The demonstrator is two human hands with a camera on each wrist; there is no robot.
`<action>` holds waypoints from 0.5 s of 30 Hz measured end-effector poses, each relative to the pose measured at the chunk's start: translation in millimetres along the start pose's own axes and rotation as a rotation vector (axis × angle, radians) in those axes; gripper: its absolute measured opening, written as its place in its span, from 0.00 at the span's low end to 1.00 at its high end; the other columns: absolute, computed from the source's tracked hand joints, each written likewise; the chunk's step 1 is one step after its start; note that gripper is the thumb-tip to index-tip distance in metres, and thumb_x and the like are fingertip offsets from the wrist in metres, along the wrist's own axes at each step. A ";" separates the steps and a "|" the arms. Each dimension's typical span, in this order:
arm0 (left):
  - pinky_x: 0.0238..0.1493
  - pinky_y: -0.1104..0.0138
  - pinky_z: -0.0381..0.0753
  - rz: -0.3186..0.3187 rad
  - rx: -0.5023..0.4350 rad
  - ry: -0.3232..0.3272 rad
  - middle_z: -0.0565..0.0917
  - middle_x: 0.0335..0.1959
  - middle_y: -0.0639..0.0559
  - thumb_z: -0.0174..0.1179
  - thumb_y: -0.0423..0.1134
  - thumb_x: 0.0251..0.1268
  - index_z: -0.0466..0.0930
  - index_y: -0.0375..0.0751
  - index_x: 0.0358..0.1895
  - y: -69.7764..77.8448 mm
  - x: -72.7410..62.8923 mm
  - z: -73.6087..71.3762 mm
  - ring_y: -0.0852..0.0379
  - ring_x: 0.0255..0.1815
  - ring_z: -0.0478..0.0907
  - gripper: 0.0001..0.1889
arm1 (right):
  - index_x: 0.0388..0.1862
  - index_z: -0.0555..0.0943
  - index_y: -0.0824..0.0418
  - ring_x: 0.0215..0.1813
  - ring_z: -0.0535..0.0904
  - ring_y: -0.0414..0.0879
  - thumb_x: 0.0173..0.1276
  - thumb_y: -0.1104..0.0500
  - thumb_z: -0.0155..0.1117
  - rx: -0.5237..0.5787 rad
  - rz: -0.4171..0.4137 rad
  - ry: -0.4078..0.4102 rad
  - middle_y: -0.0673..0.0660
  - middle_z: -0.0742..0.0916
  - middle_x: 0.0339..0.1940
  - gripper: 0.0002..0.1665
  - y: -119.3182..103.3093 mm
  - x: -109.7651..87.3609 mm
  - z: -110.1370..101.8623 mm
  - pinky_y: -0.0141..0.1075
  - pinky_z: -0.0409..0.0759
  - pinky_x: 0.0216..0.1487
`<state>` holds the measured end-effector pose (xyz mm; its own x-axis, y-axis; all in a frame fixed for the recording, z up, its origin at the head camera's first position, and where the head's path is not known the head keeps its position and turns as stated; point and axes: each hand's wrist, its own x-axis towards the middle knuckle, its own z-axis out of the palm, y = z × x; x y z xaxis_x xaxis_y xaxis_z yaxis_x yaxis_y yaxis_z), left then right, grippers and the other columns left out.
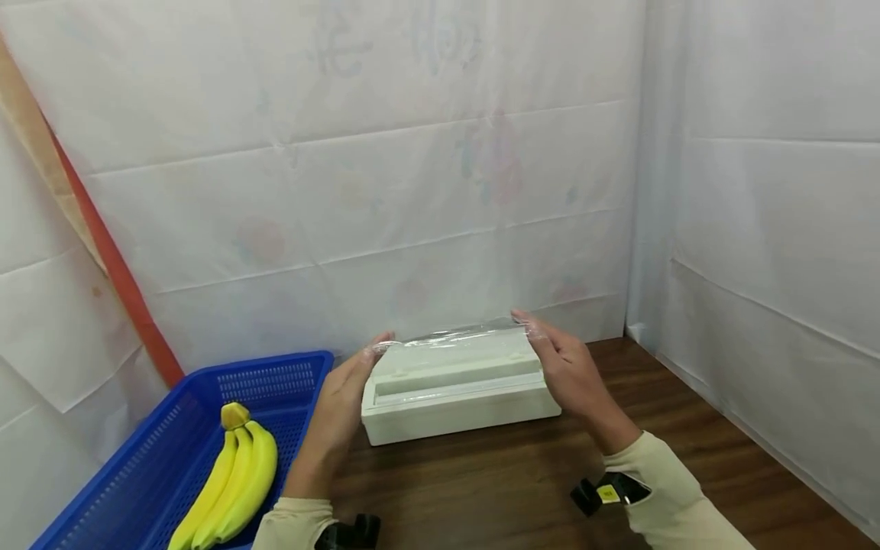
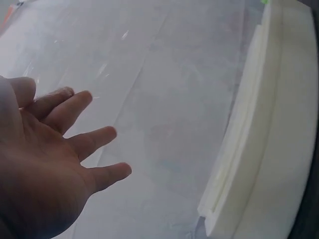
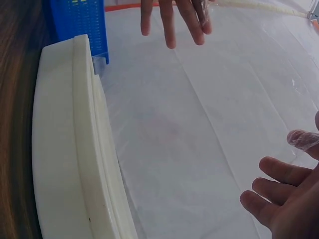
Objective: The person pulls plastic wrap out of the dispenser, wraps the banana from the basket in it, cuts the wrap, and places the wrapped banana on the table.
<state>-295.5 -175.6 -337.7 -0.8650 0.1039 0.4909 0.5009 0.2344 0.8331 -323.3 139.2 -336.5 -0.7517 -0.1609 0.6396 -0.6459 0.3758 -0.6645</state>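
A white cling film dispenser (image 1: 461,422) stands on the table with its long slot facing me. Above its back part, a sheet of clear cling film (image 1: 457,334) stretches between my two hands. My left hand (image 1: 335,405) pinches the film's left corner between thumb and index finger; its other fingers spread apart in the left wrist view. At the opposite corner, my right hand (image 1: 574,382) pinches the film, and some clings around a fingertip (image 3: 301,139). In the right wrist view, the dispenser (image 3: 57,134) lies to the left, apart from both hands.
On the left, a blue perforated basket (image 1: 268,380) holds a bunch of yellow bananas (image 1: 241,473). White sheeting (image 1: 385,183) hangs behind and to the right of the dark wooden table (image 1: 454,489). An orange strip (image 1: 113,267) runs down the left side.
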 end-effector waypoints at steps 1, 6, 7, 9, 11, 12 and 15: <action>0.73 0.58 0.58 0.002 0.005 -0.001 0.71 0.71 0.56 0.38 0.53 0.83 0.69 0.43 0.73 -0.3 2.5 -1.9 0.59 0.74 0.62 0.27 | 0.73 0.73 0.53 0.74 0.66 0.45 0.84 0.46 0.40 0.004 -0.002 0.002 0.47 0.76 0.71 0.27 -0.9 2.1 0.7 0.50 0.64 0.72; 0.73 0.44 0.54 0.047 -0.023 -0.025 0.69 0.73 0.51 0.37 0.55 0.83 0.67 0.41 0.74 -4.5 13.0 -5.4 0.55 0.75 0.61 0.29 | 0.72 0.74 0.54 0.72 0.69 0.47 0.84 0.43 0.39 0.028 0.015 0.013 0.48 0.76 0.71 0.29 -3.4 11.8 3.9 0.51 0.66 0.70; 0.74 0.45 0.54 0.057 -0.042 -0.024 0.69 0.73 0.50 0.36 0.54 0.84 0.67 0.40 0.74 -5.4 14.0 -4.4 0.55 0.75 0.62 0.29 | 0.72 0.74 0.54 0.72 0.69 0.48 0.83 0.42 0.39 0.034 0.022 0.012 0.48 0.76 0.71 0.30 -3.9 12.8 4.4 0.51 0.67 0.69; 0.75 0.50 0.54 0.078 -0.094 -0.011 0.70 0.72 0.47 0.34 0.54 0.84 0.66 0.37 0.74 -6.6 14.7 -1.1 0.55 0.75 0.62 0.30 | 0.72 0.74 0.55 0.71 0.70 0.50 0.84 0.41 0.38 0.036 0.028 0.006 0.50 0.75 0.72 0.31 -5.0 14.3 5.0 0.53 0.68 0.68; 0.75 0.55 0.54 0.106 -0.145 0.004 0.70 0.72 0.45 0.31 0.54 0.85 0.67 0.33 0.73 -6.4 14.7 3.2 0.55 0.75 0.62 0.32 | 0.72 0.74 0.55 0.71 0.70 0.51 0.84 0.41 0.37 0.034 0.035 0.005 0.51 0.75 0.72 0.31 -6.5 15.0 4.4 0.53 0.68 0.68; 0.75 0.58 0.55 0.111 -0.164 0.009 0.70 0.72 0.46 0.29 0.55 0.84 0.67 0.34 0.73 -5.7 14.5 5.5 0.56 0.75 0.62 0.32 | 0.72 0.74 0.55 0.72 0.69 0.51 0.84 0.41 0.36 0.026 0.036 0.008 0.51 0.75 0.72 0.32 -7.1 15.2 3.6 0.53 0.67 0.69; 0.76 0.61 0.53 0.135 -0.216 0.018 0.70 0.72 0.49 0.26 0.56 0.84 0.67 0.36 0.73 -2.9 14.1 12.2 0.58 0.76 0.60 0.34 | 0.72 0.74 0.55 0.74 0.66 0.49 0.84 0.42 0.35 0.013 0.032 0.021 0.52 0.75 0.72 0.31 -9.2 14.5 0.3 0.52 0.64 0.71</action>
<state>-309.5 -163.1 -336.2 -0.7903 0.1022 0.6042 0.6080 0.0074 0.7939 -328.3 133.1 -321.2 -0.7693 -0.1297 0.6256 -0.6232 0.3686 -0.6898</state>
